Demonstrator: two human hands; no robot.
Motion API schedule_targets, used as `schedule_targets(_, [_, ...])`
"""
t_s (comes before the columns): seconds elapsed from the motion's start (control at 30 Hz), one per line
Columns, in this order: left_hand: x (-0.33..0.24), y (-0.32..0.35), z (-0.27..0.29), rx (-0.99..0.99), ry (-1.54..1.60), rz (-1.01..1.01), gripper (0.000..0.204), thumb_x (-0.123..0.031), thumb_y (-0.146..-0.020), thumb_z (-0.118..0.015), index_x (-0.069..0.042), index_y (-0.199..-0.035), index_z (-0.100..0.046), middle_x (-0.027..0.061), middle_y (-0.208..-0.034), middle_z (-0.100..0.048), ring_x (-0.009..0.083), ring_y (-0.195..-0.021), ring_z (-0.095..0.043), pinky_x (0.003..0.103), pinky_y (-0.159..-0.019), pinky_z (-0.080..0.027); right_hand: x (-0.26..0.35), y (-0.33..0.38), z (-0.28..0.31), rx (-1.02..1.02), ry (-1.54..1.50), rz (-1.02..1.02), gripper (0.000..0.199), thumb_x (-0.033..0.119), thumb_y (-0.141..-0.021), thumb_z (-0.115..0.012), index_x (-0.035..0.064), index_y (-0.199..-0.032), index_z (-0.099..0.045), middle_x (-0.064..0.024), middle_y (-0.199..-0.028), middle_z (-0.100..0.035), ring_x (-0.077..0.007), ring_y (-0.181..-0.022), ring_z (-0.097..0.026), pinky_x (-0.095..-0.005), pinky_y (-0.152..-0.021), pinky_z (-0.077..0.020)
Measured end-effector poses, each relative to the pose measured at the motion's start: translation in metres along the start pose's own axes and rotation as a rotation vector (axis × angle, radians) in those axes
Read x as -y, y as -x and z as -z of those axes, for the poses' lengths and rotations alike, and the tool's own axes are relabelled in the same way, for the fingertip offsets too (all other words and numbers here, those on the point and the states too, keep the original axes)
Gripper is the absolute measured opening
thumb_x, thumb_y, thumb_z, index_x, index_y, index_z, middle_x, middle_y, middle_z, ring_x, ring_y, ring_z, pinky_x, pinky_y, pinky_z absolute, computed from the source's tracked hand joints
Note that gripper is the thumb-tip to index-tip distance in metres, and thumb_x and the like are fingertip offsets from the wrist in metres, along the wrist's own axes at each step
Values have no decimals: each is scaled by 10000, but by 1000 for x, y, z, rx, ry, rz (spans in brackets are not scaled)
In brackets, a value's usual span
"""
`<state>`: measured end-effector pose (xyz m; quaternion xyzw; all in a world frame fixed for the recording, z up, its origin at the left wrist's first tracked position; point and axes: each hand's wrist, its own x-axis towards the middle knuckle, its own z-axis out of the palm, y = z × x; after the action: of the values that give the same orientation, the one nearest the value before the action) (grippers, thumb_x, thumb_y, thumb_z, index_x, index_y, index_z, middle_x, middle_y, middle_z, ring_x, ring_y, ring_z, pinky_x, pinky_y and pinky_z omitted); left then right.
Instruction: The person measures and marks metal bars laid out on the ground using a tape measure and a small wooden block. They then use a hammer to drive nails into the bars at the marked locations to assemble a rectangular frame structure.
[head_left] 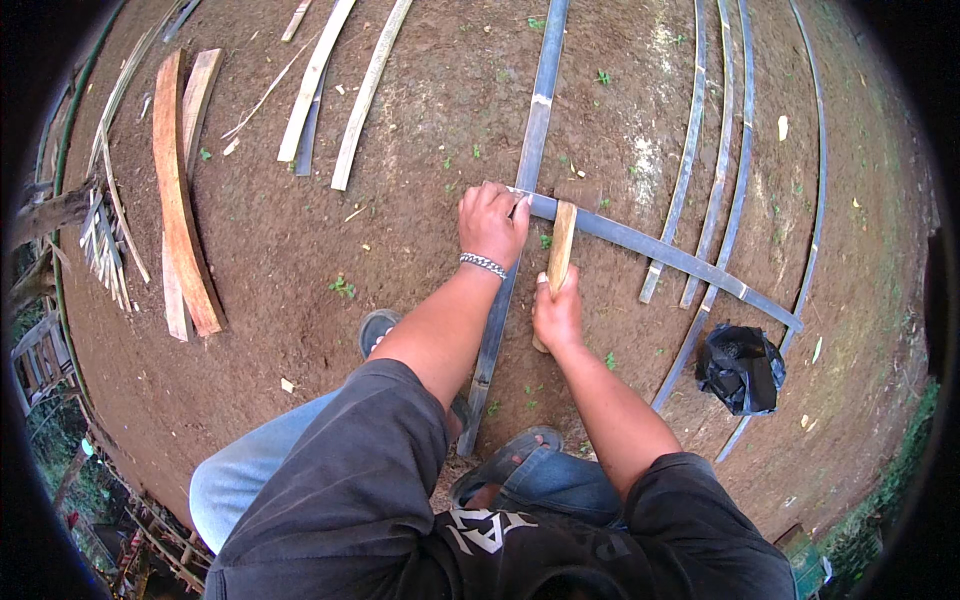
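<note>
A long dark bamboo slat [540,110] lies on the soil, running away from my feet. Across it, a second bamboo slat [650,245] stretches to the right. My left hand [490,222], with a chain bracelet at its wrist, is closed at the crossing, its fingers bent over the left end of the crosswise slat. Anything small between these fingertips is hidden. My right hand [558,312] grips the wooden handle of a hammer [562,245], held upright just right of the crossing. Its head is blurred and barely stands out against the soil.
Several more bamboo slats [690,150] lie lengthwise at the right, partly under the crosswise one. A black plastic bag [742,368] sits near its right end. Wooden boards [180,200] and pale strips [368,95] lie at the left. My sandalled foot [505,465] is beside the long slat.
</note>
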<state>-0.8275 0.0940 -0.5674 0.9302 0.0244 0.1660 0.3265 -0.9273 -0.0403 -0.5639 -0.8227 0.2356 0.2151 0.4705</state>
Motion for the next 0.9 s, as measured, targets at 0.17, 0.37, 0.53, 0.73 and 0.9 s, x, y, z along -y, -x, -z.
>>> schedule_targets(0.17, [7,-6,9,74,156,58,103,-159,-801,-714,-62,-834,-704,86,-896,-642,306,-867,-591,404,-797,-477,-4,-1,-2,-14,-13,2,415,253,-960,-554,50,-1286,-394,-284,-1013,-631,-467,-958,-621,-506,-813,-481])
schedule_targets(0.37, [20,-24,25,187,91,485,207,-206,-837,-708,-45,-967,-723,139,-893,-707,266,-824,-677,370,-769,-525,-27,-10,-7,13,-163,-13,377,224,-966,-563,60,-1264,-400,-224,-934,-627,-366,-799,-645,-452,-716,-503])
schedule_targets(0.53, [36,-22,18,354,216,617,275,-279,-850,-716,-26,-956,-723,148,-863,-736,239,-775,-716,354,-746,-537,14,9,3,93,-406,-85,246,221,-1002,-522,73,-1156,-400,-109,-809,-566,-180,-566,-577,-340,-512,-500])
schedule_targets(0.73, [33,-25,19,378,192,620,285,-299,-843,-721,-31,-943,-730,146,-866,-736,237,-784,-716,346,-746,-535,55,52,-27,-49,-991,-131,133,187,-1029,-430,98,-1069,-339,-72,-771,-511,-155,-524,-521,-311,-453,-486])
schedule_targets(0.9, [28,-27,23,388,172,626,302,-308,-828,-730,-34,-956,-733,151,-867,-735,248,-795,-717,351,-753,-539,78,62,-39,158,-984,-179,139,203,-1031,-439,110,-1073,-343,-73,-773,-519,-162,-534,-519,-318,-454,-470])
